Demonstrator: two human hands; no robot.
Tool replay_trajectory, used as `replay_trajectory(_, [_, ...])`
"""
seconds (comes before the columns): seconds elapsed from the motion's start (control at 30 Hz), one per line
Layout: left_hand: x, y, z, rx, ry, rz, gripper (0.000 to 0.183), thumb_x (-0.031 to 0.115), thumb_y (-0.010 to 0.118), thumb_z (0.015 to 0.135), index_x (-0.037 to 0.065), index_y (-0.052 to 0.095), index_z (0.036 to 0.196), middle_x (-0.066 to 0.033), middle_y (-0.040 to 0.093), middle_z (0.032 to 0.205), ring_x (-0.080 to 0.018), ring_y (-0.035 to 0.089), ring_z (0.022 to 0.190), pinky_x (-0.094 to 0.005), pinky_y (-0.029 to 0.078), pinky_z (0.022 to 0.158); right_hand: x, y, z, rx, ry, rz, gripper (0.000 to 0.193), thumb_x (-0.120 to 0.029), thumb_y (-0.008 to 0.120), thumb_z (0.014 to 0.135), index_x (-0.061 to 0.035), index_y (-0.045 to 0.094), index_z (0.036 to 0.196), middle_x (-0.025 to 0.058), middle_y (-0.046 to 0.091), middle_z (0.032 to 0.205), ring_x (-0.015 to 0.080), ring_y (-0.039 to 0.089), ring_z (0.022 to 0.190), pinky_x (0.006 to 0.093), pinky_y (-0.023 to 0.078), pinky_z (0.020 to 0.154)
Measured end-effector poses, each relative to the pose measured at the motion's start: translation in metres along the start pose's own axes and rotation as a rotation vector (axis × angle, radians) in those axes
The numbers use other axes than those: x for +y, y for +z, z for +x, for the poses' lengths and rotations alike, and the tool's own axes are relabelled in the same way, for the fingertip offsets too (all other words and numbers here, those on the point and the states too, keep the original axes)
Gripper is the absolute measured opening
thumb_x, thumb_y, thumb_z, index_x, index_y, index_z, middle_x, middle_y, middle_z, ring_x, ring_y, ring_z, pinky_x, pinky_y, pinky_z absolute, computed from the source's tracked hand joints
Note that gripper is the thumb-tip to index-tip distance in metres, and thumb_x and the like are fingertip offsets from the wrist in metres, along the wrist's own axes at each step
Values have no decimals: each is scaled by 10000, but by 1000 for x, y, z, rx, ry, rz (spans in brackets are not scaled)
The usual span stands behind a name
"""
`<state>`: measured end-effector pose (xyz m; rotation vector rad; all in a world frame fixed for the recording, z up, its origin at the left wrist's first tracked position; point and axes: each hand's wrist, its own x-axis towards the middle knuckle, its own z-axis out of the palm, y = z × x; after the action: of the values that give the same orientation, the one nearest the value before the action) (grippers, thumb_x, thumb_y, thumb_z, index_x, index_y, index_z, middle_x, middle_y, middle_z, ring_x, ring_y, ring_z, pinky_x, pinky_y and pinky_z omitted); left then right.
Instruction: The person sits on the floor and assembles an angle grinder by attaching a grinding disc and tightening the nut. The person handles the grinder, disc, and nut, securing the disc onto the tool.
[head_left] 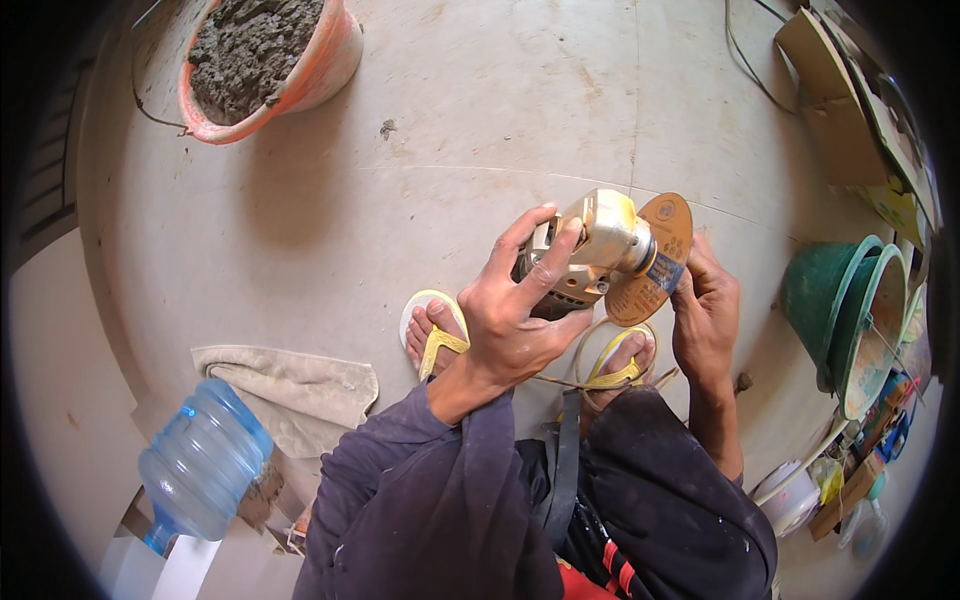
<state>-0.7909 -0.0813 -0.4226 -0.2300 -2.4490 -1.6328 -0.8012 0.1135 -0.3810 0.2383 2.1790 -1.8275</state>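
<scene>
My left hand (525, 310) is wrapped round the body of an angle grinder (607, 228), with its metal gear head turned up and to the right. A brown cutting disc (668, 222) with a blue band on its label sits on the grinder's spindle, tilted almost edge-on. My right hand (708, 315) is closed at the disc's right side. Its thumb and fingers press against the disc, and the fingertips are partly hidden behind it. The grinder's cord (590, 380) loops on the floor between my feet, below the tool.
At the far left stands an orange bucket (345, 60) of wet mortar. A blue water jug (205, 465) and a beige cloth (290, 385) lie at the near left. Green buckets (820, 305), a cardboard box (835, 110) and assorted clutter line the right side. My sandalled feet rest on the floor.
</scene>
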Motion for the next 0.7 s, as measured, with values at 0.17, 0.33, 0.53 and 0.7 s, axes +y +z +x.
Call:
replay_trajectory(0.17, [1, 0, 0, -16, -38, -34, 760, 93, 794, 517, 168, 596, 1248, -155, 544, 1248, -280, 661, 944, -333, 561, 712, -4, 6, -3, 106, -54, 134, 204, 24, 604, 860, 82, 623, 1055, 128, 478, 1178, 191, 598, 959, 292, 525, 819])
replay_trajectory(0.33, [1, -2, 0, -54, -72, -66, 762, 76, 782, 518, 152, 591, 1252, -155, 545, 1243, -281, 657, 939, -327, 555, 733, 1, 12, -7, 124, -69, 324, 244, 86, 644, 802, 87, 626, 1045, 135, 453, 1200, 246, 616, 979, 346, 557, 863])
replay_trajectory(0.53, [0, -3, 0, -93, -30, -36, 756, 59, 763, 509, 123, 595, 1243, -156, 550, 1232, -280, 651, 952, -330, 551, 751, 0, 13, -4, 95, -26, 32, 245, -133, 560, 937, 98, 642, 941, 117, 555, 1019, 148, 621, 842, 263, 531, 669])
replay_trajectory(0.7, [-3, 3, 2, -93, -76, -103, 727, 59, 762, 512, 72, 596, 1220, -165, 560, 1216, -261, 645, 978, -311, 539, 787, 6, 15, -5, 125, 52, 140, 336, -229, 564, 945, 77, 658, 845, 123, 584, 892, 156, 615, 824, 292, 513, 603])
